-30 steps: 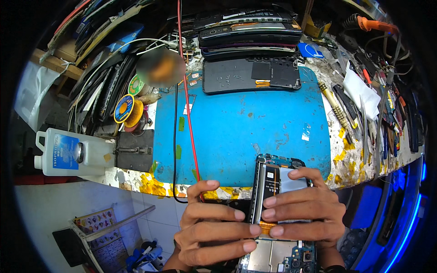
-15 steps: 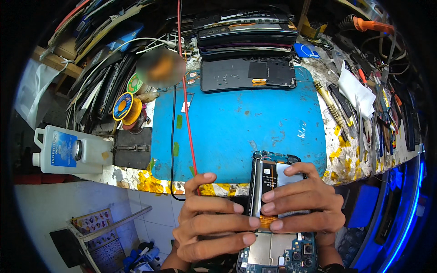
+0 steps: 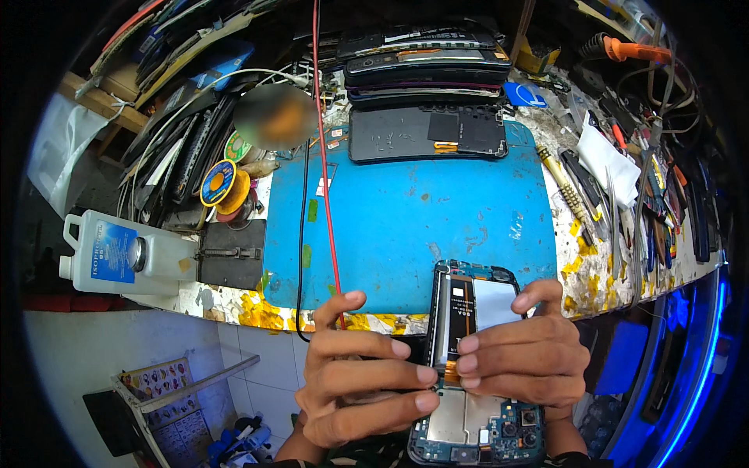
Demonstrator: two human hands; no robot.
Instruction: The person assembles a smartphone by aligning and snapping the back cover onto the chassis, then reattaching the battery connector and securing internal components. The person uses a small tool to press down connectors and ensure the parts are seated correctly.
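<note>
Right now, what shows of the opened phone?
The phone has its insides bared: dark frame, black battery, pale panel, orange ribbon, silvery metal-looking plate, blue board with camera lenses. It points away lengthwise, far end overlapping the mat in view. The left hand touches its left edge; the right hand grips its middle.

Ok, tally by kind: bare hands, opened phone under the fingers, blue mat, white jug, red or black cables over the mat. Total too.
Left hand and right hand: 2
Opened phone: 1
Blue mat: 1
White jug: 1
Red cable and black cable: 2
Total: 7
</note>
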